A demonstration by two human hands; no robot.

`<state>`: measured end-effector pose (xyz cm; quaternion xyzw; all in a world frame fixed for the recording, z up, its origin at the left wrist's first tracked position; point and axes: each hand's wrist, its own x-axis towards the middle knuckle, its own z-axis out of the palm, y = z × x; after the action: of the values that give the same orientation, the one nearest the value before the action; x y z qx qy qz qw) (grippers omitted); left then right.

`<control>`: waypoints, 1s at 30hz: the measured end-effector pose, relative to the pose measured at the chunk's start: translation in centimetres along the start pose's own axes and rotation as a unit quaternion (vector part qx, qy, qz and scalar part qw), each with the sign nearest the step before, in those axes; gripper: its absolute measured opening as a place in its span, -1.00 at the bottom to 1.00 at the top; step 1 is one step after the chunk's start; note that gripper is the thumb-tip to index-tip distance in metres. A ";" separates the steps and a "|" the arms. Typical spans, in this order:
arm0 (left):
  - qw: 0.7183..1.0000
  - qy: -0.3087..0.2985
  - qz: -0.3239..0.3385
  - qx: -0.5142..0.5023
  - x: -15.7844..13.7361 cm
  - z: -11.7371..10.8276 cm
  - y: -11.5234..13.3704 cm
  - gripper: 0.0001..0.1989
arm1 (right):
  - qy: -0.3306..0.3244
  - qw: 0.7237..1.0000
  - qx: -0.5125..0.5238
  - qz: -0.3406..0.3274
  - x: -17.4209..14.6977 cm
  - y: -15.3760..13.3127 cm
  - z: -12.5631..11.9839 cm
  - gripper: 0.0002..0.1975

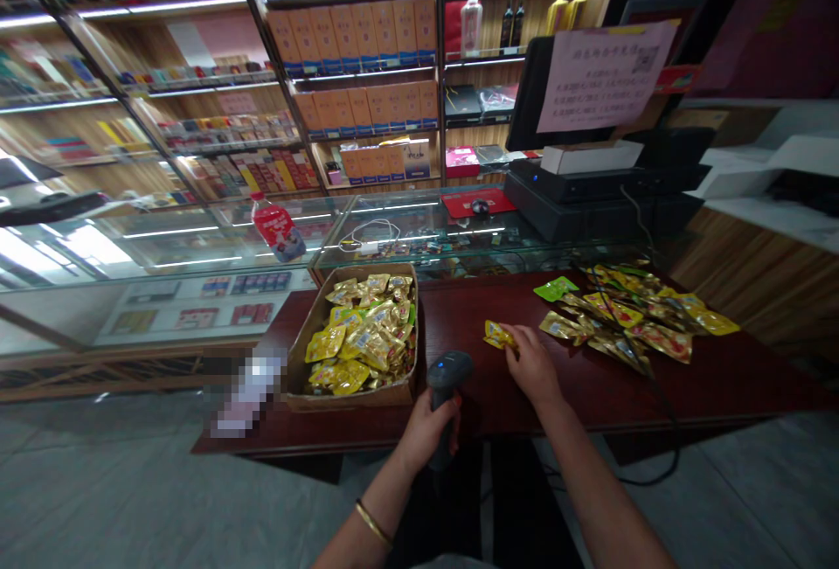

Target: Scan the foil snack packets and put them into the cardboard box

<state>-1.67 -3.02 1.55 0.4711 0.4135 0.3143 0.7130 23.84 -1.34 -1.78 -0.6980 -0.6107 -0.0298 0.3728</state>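
Observation:
My left hand point(429, 429) is wrapped round the handle of a dark barcode scanner point(448, 370), held upright at the table's near edge with a small blue light on its head. In my right hand point(534, 366) a small yellow snack packet point(498, 335) is pinched over the tabletop. Left of the scanner stands an open cardboard box point(414, 307) filled with gold and yellow snack packets point(373, 337). On the right, a loose pile of similar packets point(646, 333) lies spread out, with a green packet point(556, 289) at its left end.
A dark red wooden table point(459, 311) bears these things. A blurred-out patch point(249, 398) covers its left corner. Behind are a glass counter point(419, 237) with a red bottle point(279, 228), a mouse point(481, 206) and a monitor point(530, 97). A black cable point(672, 429) hangs over the right side.

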 end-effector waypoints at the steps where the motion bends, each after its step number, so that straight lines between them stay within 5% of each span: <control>1: 1.000 -0.001 0.002 -0.001 0.0 0.0 0.0 -0.53 | 0.000 1.000 -0.003 0.000 0.0 0.0 0.0 -0.54; 30: 0.999 -0.021 0.028 -0.008 -0.1 -0.3 -0.3 -0.59 | -0.008 1.000 0.001 0.010 0.0 -0.4 -0.2 -0.54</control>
<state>-1.98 -3.11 1.26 0.4833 0.3824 0.3274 0.7162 23.62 -1.52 -1.47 -0.7040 -0.6067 -0.0197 0.3687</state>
